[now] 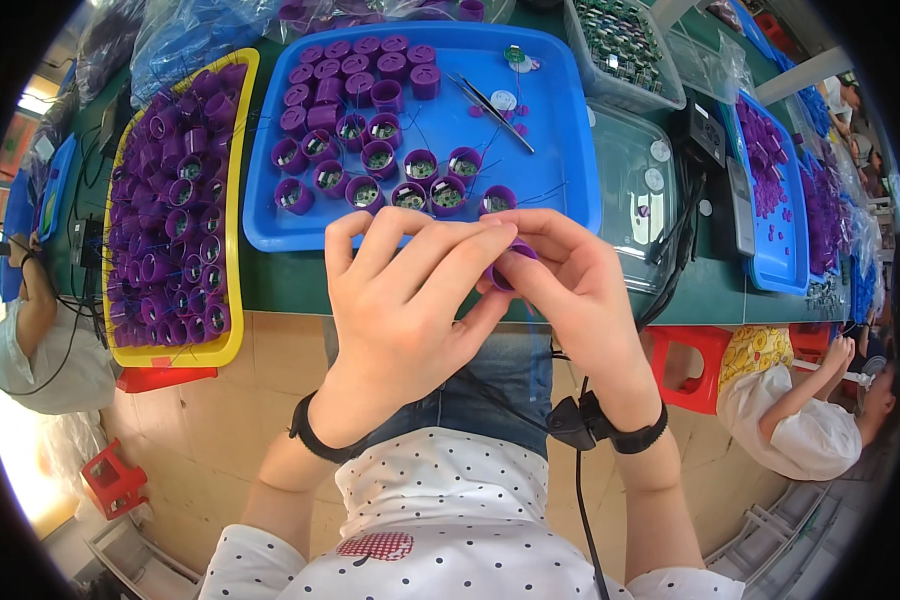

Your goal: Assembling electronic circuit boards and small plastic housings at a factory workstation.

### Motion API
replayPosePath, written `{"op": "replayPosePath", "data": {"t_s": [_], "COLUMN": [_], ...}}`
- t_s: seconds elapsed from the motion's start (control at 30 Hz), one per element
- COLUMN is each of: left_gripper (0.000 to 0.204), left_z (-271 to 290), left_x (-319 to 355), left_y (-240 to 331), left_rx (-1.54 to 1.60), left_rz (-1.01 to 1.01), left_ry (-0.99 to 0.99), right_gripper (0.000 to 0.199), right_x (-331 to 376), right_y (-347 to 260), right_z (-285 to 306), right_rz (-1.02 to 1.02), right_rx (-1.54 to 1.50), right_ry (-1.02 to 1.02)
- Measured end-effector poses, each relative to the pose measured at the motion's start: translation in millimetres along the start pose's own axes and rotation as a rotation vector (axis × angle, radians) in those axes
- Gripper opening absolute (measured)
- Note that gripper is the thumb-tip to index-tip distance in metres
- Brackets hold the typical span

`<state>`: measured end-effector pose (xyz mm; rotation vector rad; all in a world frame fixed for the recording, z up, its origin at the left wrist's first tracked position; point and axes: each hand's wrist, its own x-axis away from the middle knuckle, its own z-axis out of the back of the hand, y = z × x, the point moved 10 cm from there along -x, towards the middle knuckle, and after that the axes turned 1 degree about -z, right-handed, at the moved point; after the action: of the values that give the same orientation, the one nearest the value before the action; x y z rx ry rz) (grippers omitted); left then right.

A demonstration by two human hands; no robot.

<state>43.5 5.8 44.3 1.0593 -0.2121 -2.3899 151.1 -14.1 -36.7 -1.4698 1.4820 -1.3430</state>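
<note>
Both hands, left hand (pixel 405 300) and right hand (pixel 570 290), pinched a small purple cap (pixel 510 262) at the counter's (pixel 300 285) near edge; it looked light, stiff, best gripped by its rim.

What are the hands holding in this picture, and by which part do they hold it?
Both hands hold one small purple ring-shaped cap. The right hand pinches its rim between thumb and fingers, and the left hand has its fingertips on the cap's left side.
</note>
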Motion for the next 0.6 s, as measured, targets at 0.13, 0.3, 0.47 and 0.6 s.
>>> {"op": "replayPosePath", "data": {"t_s": [0.13, 0.3, 0.47, 0.6], "left_gripper": [0.042, 0.046, 0.043, 0.043], "left_z": [0.5, 1.6, 5.5, 26.4], "left_x": [3.3, 8.7, 7.9, -6.6], "left_y": [0.4, 1.8, 5.3, 11.3], "left_rx": [-0.028, -0.015, -0.040, -0.034], "left_rz": [0.011, -0.034, -0.074, -0.136], "left_ry": [0.030, 0.078, 0.051, 0.032], "right_gripper": [0.025, 0.025, 0.024, 0.023], "right_x": [-3.1, -9.8, -11.9, -8.7], "right_y": [5.0, 11.0, 10.8, -0.5], "right_z": [0.7, -7.3, -14.8, -17.5], "right_rz": [-0.019, -0.087, -0.086, -0.044], "right_rx": [-0.002, -0.085, -0.104, -0.123], "right_ry": [0.020, -0.086, -0.155, -0.143]}}
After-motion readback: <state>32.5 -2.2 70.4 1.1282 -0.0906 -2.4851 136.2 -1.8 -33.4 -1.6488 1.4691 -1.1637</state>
